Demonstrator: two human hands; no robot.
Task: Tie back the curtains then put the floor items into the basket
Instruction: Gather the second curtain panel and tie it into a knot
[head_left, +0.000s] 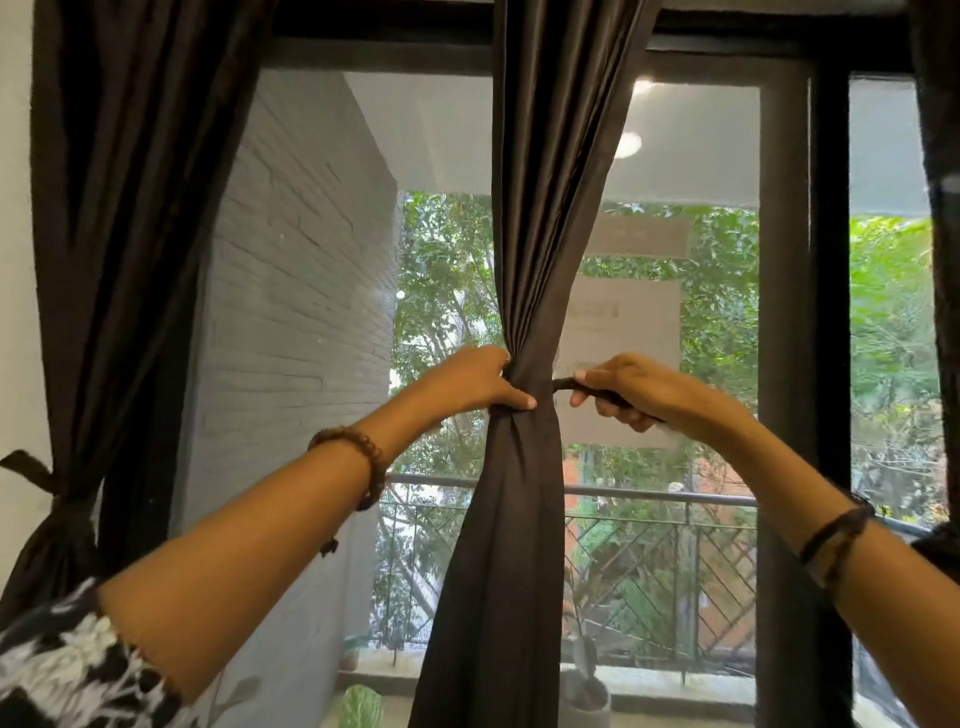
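Note:
A dark brown middle curtain (540, 218) hangs in front of the window, gathered into a narrow waist at hand height. My left hand (478, 382) grips that gathered waist from the left, thumb across the front. My right hand (631, 392) pinches a dark tie-back strap (563, 384) that comes out from the curtain's right side. At the far left, another dark curtain (119, 208) hangs bunched low down, with a tie knotted round it (39, 475). The floor and the basket are out of view.
A black window frame (828, 312) stands right of the hands, with a further curtain edge (940, 156) at the far right. Behind the glass are a white brick wall (301, 291), a balcony railing (649, 499), potted plants and trees.

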